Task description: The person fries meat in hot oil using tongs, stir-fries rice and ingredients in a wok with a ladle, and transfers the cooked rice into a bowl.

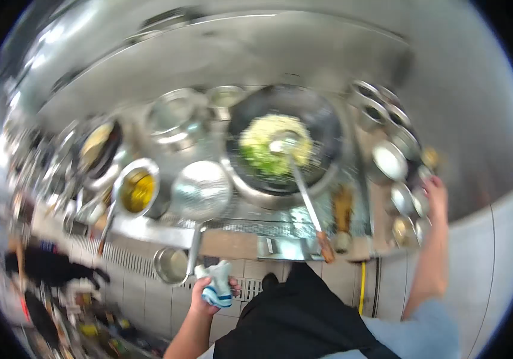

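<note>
Clock positions are read about the wok's centre. The wide, black, round-bottomed metal wok (pixel 322 113) sits on the stainless-steel range and contains pale, finely cut food (pixel 268 127), with chopped bright-green pieces (pixel 263 163) concentrated towards 7 o'clock. Both ingredients are already in the wok; their partly separate patches suggest that blending is incomplete. Degree of cooking cannot be told. The long-handled metal ladle with a brown wooden grip (pixel 325 246) lies unheld, its bowl in the food and its handle directed to 5 o'clock.

At 7 o'clock, the left hand (pixel 201 297) has its fingers closed around a folded white cloth with blue edging (pixel 220 287). Between 3 and 4 o'clock, the right hand (pixel 436 192) reaches to the outer side of a cluster of small round metal containers (pixel 401 198); blur prevents telling whether its fingers are apart, together or gripping anything. A round, silvery perforated strainer (pixel 201 190) lies at 8 o'clock, and a tan bristle brush (pixel 343 209) near 5 o'clock, beside the ladle's handle.
</note>
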Motion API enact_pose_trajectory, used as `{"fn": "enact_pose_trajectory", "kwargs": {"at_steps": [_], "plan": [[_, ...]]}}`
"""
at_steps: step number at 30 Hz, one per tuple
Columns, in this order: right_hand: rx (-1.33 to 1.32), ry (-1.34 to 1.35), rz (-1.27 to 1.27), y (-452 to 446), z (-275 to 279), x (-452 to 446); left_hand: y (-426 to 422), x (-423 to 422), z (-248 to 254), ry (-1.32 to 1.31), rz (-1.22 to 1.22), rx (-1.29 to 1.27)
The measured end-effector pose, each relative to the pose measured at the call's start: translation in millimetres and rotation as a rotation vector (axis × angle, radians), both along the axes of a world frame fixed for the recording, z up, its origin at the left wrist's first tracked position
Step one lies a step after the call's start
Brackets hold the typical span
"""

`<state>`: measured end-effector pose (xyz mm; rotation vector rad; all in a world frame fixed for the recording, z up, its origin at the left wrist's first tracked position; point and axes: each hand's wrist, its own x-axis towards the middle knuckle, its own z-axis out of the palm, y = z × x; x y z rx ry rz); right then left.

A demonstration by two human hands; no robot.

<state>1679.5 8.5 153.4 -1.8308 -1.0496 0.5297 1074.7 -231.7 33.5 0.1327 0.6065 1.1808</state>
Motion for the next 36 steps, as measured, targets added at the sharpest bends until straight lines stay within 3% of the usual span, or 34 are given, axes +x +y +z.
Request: {"fn": "enact_pose_trajectory", "kwargs": {"at_steps": [1,2,3,6,9,11,14,18,21,27,29,32,34,35,36], "plan": [[0.023,-0.062,-0.012,41,-14,48,0,-5,-1,0.004,-0.005,-0.007],[0.024,-0.098,0.155,78,-25,97,-2,-7,-1,0.019,0.003,-0.005],[0.043,-0.481,0.118,91,-15,101,-5,-11,1,0.025,0.013,-0.014],[0.018,-0.308,0.057,176,-80,217,-10,-4,17,0.051,0.109,-0.045],[-0.152,-0.232,-0.014,187,-84,197,-16,10,28,0.094,0.230,-0.096],[0.122,-0.278,0.180,212,-127,246,-20,21,31,0.125,0.265,-0.137],[0.068,-0.237,0.070,226,-137,256,-19,38,27,0.115,0.279,-0.188],[0.028,-0.551,-0.028,194,-89,204,1,58,20,0.151,0.202,-0.170],[0.151,-0.548,0.059,178,-41,214,18,55,28,0.145,0.144,-0.161],[0.539,-0.486,0.173,106,166,86,42,25,27,0.137,0.101,-0.122],[0.536,-0.493,0.108,104,165,49,46,12,25,0.127,0.070,-0.091],[0.502,-0.696,0.118,108,118,-1,47,-8,16,0.087,0.064,-0.027],[0.279,-0.618,0.417,86,100,-77,40,-22,8,0.072,0.073,-0.010],[0.074,-0.584,0.447,61,110,-141,36,-30,5,0.067,0.079,-0.009],[0.059,-0.757,0.583,63,87,-162,31,-38,1,0.055,0.087,-0.007]]}}
